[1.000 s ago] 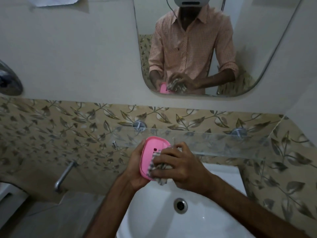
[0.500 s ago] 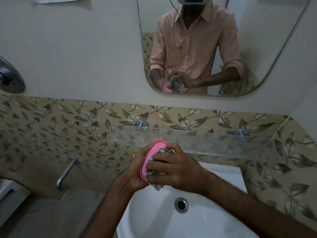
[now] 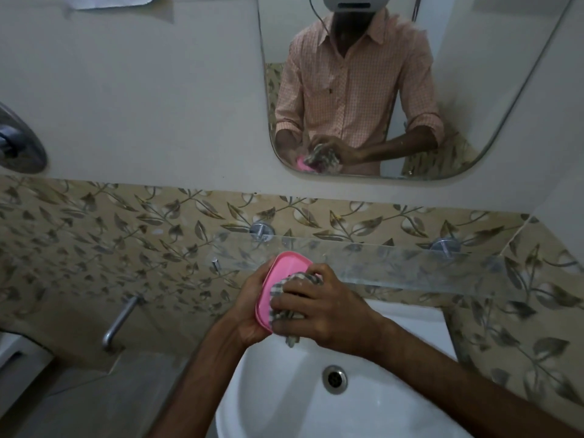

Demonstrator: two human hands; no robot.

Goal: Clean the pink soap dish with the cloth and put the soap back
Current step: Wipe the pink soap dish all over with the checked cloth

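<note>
My left hand cups the pink soap dish from behind, fingers wrapped round its edge, holding it tilted on its side above the white sink. My right hand is bunched around the checked cloth, pressing it into the dish's hollow, just below the glass shelf.

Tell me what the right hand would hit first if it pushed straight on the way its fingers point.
The right hand points leftward, so it would probably press the cloth it grips harder into the pink soap dish.
</note>
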